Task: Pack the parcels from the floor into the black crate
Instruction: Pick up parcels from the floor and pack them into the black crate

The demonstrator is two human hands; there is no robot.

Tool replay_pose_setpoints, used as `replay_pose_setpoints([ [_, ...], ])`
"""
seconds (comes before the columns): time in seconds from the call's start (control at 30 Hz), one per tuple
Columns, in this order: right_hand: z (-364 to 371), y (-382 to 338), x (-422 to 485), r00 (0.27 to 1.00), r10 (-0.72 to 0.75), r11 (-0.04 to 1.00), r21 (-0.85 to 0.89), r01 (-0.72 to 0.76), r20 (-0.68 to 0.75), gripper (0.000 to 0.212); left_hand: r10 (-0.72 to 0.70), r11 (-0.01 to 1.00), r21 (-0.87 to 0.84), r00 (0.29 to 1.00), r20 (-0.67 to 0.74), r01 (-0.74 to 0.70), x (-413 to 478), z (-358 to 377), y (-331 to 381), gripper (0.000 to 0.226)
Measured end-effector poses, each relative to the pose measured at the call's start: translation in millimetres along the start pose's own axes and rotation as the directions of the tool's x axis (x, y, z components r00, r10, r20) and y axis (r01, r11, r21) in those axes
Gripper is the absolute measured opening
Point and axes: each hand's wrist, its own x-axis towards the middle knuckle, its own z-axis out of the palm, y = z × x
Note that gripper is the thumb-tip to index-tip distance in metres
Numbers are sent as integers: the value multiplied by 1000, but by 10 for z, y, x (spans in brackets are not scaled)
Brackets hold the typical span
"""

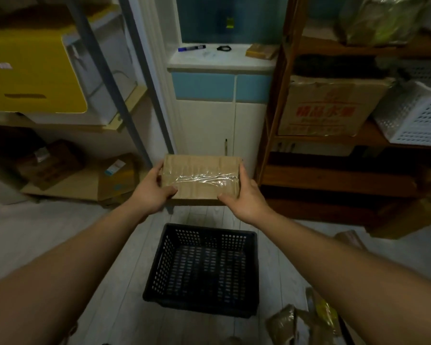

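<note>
Head view: arms outstretched; left hand (pixel 151 192), right hand (pixel 244 198) in grip on parcel (pixel 201 170); black crate (pixel 161 271) below

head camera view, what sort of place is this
Likely a small home storeroom: a wooden shelf rack holding a printed cardboard box and a white basket, a yellow box on the metal rack, and a black crate on the floor.
</note>
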Motion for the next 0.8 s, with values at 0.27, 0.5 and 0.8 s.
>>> replay_pose_setpoints([
  [0.27, 723, 268, 582, 995, 89, 995, -44, -87, 46, 103, -62, 994, 102, 989, 137, 48, 926, 19, -790, 79],
  [0.5, 1805, 1052, 1046, 985, 170, 985, -46, -169, 16, 102, 60, 941, 304, 958, 279, -148, 1660, 359, -2041, 69],
  [0.8, 3671, 3244, 1663, 969, 225, 968, -132, -212, 97, 102, -24, 867, 474, 937, 349, -154, 2415, 1669, -4661, 78],
])
